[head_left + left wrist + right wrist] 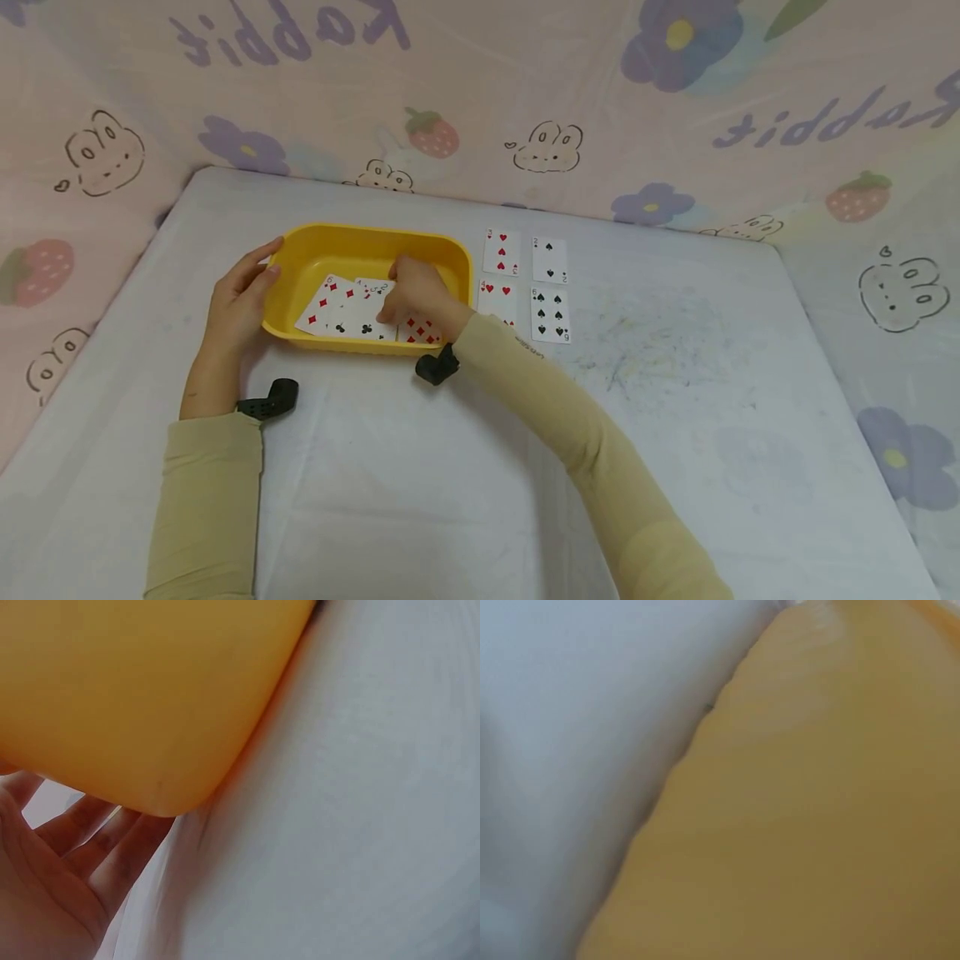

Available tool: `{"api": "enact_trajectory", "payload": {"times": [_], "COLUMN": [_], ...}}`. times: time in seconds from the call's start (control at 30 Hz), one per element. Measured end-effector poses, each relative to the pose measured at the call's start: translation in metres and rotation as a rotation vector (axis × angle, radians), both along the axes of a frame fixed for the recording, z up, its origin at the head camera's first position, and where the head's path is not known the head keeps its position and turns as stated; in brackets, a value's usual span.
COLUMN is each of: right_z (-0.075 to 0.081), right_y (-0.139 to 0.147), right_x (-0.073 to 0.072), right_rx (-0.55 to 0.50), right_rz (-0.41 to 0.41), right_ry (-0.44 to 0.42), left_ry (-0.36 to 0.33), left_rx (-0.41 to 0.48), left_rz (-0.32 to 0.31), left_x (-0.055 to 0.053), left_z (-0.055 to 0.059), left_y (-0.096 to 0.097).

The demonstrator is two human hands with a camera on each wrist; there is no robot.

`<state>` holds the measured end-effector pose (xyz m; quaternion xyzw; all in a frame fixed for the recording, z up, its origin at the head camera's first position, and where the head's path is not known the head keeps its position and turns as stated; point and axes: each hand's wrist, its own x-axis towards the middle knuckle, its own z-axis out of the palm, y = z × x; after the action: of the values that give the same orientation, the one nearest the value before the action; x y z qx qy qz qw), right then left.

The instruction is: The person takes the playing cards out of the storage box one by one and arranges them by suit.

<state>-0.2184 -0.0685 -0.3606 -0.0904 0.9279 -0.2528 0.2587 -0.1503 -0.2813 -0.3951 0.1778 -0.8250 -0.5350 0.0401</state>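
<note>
A yellow plastic basin stands on the table with several face-up playing cards overlapping inside it, red diamonds and black clubs among them. At the basin's left end, my left hand grips the rim with the thumb over the edge. The left wrist view shows its fingers running behind the basin's outer wall. My right hand reaches over the near right rim, its thumb and fingers down at the cards. I cannot tell whether it pinches one. Only the basin's wall and tablecloth show in the right wrist view.
Right of the basin, face-up cards lie in two columns: a three of hearts above another hearts card, and a two of spades above a six of spades. My right sleeve partly covers the lower hearts card. A patterned curtain borders the white table.
</note>
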Motion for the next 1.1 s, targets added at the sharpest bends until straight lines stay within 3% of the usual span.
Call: {"api": "enact_trajectory", "payload": {"times": [0.2, 0.37, 0.63, 1.1], "right_z": [-0.002, -0.003, -0.006, 0.017], "right_y": [0.004, 0.010, 0.021, 0.041], "right_x": [0.000, -0.006, -0.010, -0.017], "right_rx": [-0.039, -0.141, -0.321, -0.548], "right_rz": [-0.071, -0.143, -0.162, -0.203], "right_ry": [-0.025, -0.063, -0.082, -0.155], "left_ry": [0.007, -0.001, -0.026, -0.031], "left_rx": [-0.006, -0.010, -0.017, -0.016], "left_rz": [-0.013, -0.008, 0.002, 0.013], "left_x": [0.000, 0.000, 0.000, 0.001], "left_z": [0.001, 0.002, 0.002, 0.002], "left_y": [0.001, 0.003, 0.004, 0.002]}}
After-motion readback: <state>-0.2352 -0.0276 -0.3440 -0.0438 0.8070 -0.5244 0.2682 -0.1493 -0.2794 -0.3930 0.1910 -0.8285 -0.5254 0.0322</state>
